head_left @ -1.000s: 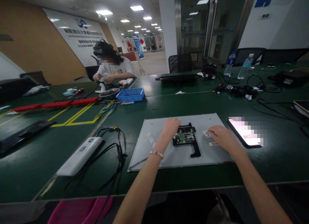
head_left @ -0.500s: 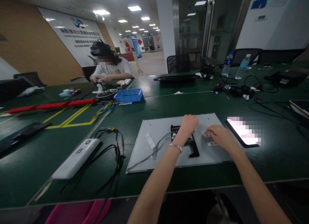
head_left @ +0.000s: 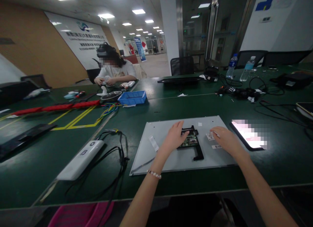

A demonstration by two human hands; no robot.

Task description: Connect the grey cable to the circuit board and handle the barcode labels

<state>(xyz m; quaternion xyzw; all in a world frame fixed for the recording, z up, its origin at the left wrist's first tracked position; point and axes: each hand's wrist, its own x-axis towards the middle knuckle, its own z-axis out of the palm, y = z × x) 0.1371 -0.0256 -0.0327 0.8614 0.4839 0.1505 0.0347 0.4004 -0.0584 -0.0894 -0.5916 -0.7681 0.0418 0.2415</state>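
Note:
A flat white panel (head_left: pixel 151 161) lies on the table in front of me. On it sits a black bracket (head_left: pixel 199 153) around a green circuit board (head_left: pixel 190 141). My left hand (head_left: pixel 174 135) is over the bracket's left side, fingers stretched and thumb spread toward the board; whether it touches is unclear. My right hand (head_left: pixel 226 140) rests at the panel's right part, fingertips bent together beside a printed label (head_left: pixel 209 136); anything inside them is hidden. Below that is another label (head_left: pixel 216 146). A grey cable (head_left: pixel 144 165) runs from under my left forearm to the panel's corner.
Right of the panel lies a lit phone (head_left: pixel 246 135). On the left are a white device (head_left: pixel 80 160) and black cables (head_left: pixel 121 155). Farther back stand a blue basket (head_left: pixel 133 97) and two bottles (head_left: pixel 248 68). A person (head_left: pixel 117 68) sits across at the far left.
My left hand has moved left and down from above the bracket, its fingers opening and uncovering the board. My right hand has stayed nearly in place. The view has shifted slightly.

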